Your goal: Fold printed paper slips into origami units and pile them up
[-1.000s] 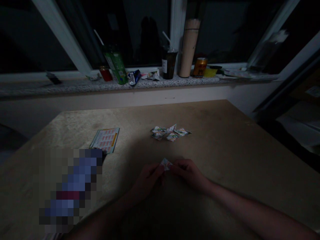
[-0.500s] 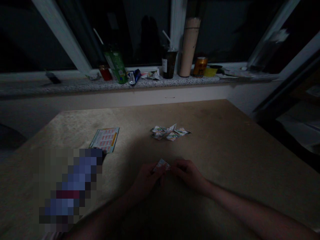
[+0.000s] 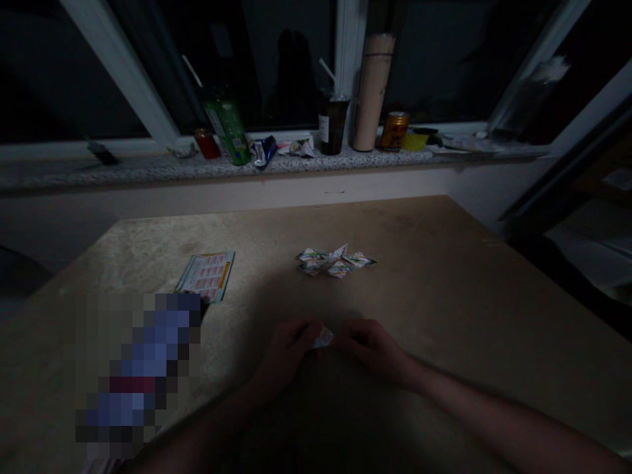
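Between my hands, low over the table, is a small folded piece of printed paper point(image 3: 323, 338). My left hand point(image 3: 291, 342) pinches its left side with thumb and fingers. At its right edge, my right hand point(image 3: 366, 342) has its fingertips closed on the paper, though the dim light hides the exact contact. Beyond the hands lies a small group of folded paper pieces point(image 3: 338, 261) with pointed corners and similar print. Off to the left, a flat printed sheet point(image 3: 207, 275) rests on the table.
A pixelated blurred patch point(image 3: 153, 355) covers something at the left of the tabletop point(image 3: 434, 263). Along the windowsill point(image 3: 168, 170) stand a green bottle point(image 3: 228, 131), a dark cup with a straw point(image 3: 333, 125), a tall beige flask point(image 3: 372, 95), an orange can point(image 3: 394, 131) and crumpled wrappers point(image 3: 264, 151).
The paper in my hands has turned and tilted, showing a narrower shape. My fingers have shifted slightly around it; the folded pieces beyond stay put.
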### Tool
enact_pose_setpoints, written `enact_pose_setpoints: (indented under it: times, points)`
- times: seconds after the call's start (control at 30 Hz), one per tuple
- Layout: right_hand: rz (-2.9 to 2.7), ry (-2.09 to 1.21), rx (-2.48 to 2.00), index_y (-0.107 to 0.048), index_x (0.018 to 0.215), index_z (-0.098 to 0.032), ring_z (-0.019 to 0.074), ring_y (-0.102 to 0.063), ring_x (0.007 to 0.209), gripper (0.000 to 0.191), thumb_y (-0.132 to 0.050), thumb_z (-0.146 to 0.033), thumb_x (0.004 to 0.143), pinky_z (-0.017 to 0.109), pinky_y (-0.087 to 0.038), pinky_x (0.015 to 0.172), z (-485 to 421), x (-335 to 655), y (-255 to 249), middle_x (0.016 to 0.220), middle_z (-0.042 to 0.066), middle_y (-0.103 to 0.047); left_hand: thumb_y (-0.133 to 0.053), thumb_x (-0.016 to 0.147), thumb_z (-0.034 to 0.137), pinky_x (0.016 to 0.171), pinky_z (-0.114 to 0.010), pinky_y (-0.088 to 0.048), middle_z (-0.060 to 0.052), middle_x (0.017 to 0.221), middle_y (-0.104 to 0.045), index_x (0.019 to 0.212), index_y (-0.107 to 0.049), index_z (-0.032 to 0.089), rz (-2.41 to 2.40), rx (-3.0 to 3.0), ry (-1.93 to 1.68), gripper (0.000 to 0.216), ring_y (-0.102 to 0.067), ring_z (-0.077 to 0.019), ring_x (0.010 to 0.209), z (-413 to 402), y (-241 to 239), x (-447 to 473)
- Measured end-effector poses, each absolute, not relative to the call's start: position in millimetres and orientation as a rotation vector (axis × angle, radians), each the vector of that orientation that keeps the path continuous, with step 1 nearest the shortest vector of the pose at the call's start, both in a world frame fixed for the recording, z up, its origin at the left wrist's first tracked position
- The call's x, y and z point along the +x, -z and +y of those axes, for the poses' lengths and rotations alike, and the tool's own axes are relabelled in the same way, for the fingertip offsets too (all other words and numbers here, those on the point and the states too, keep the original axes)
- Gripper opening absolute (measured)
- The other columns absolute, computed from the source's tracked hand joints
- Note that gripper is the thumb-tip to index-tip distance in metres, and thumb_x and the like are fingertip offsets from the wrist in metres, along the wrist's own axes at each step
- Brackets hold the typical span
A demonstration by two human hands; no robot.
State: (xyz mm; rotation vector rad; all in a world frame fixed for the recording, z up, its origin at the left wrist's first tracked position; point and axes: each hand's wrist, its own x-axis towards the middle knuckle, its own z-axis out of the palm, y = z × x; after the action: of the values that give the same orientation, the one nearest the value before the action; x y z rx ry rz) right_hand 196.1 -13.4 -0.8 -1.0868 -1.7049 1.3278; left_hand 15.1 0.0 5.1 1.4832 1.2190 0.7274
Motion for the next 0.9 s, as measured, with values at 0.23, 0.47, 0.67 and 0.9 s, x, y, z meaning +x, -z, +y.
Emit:
enact_pose_setpoints:
  times: [0.23, 0.47, 0.67, 0.9]
  points:
    - [-1.596, -1.317, -1.191, -0.046, 0.055, -0.017, 0.0083, -0.033, 0.048, 0.039, -0.054, -0.048, 0.077, 0.021, -0.026, 0.044, -8, 196, 10, 0.051, -0.004, -0.039, -0.049, 0.084, 0.036, 0.052, -0.021, -0.037, 0.002, 0.056, -0.058, 0.071, -0.062, 0.016, 1.289, 1.506, -0.748, 0.027, -0.051, -0.0134, 0.053, 2, -3, 13]
    - [-1.487, -1.359, -1.165, -0.049, 0.059, -0.016, 0.0081, -0.036, 0.049, 0.039, -0.051, -0.050, 0.079, 0.020, -0.027, 0.044, -4, 200, 13, 0.053, -0.004, -0.042, -0.050, 0.082, 0.038, 0.052, -0.021, -0.038, 0.002, 0.057, -0.057, 0.072, -0.061, 0.016, 1.317, 1.502, -0.774, 0.027, -0.053, -0.0140, 0.055, 2, -4, 15]
    - [-1.656, -1.319, -1.138, -0.050, 0.060, -0.015, 0.0085, -0.037, 0.051, 0.036, -0.049, -0.044, 0.082, 0.020, -0.029, 0.047, -6, 197, 9, 0.055, -0.003, -0.043, -0.049, 0.083, 0.038, 0.056, -0.023, -0.042, 0.001, 0.056, -0.058, 0.075, -0.061, 0.015, 1.256, 1.515, -0.769, 0.027, -0.056, -0.0153, 0.057, 1, -6, 16]
    - [-1.557, -1.232, -1.231, -0.043, 0.056, -0.017, 0.0078, -0.033, 0.047, 0.035, -0.050, -0.042, 0.080, 0.019, -0.026, 0.043, -5, 198, 13, 0.051, -0.005, -0.037, -0.060, 0.078, 0.031, 0.080, -0.029, -0.047, -0.004, 0.106, -0.064, 0.123, -0.046, 0.020, 1.221, 1.597, -0.842, 0.049, -0.061, -0.0186, 0.091, -2, 0, 18]
